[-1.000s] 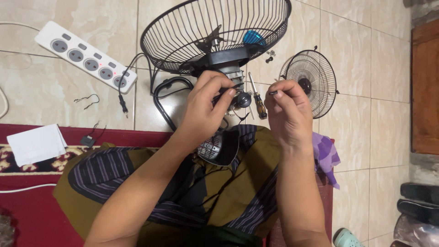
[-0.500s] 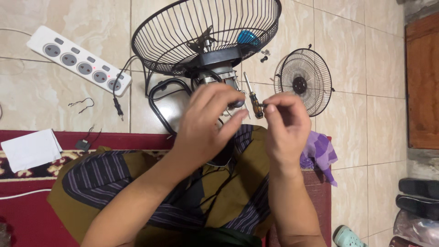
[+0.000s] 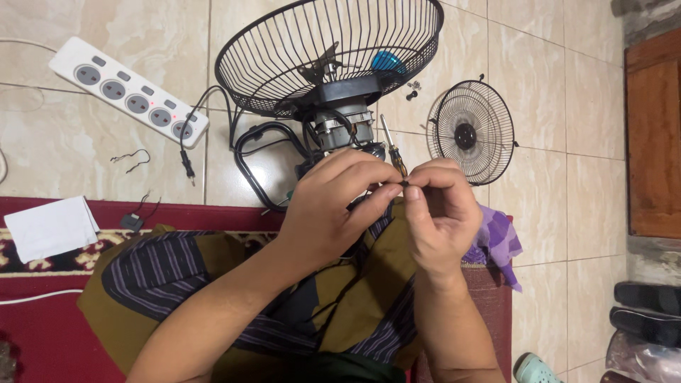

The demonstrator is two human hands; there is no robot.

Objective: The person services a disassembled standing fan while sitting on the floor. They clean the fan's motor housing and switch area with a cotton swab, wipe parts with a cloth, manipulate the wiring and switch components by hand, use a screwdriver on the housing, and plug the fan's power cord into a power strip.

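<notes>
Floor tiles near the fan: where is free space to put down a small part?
Bare tile lies right of the small grille, toward the wooden door, and between the power strip and red rug. It is crowded around the fan motor, its cable and both hands.

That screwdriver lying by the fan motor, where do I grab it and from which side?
Probably grip the screwdriver by its dark handle, the thick end nearest the hands. Come from the right, over the bare tile: the motor and cable crowd its left side. The thin metal shaft points up toward the fan cage, offering little to hold.
</notes>
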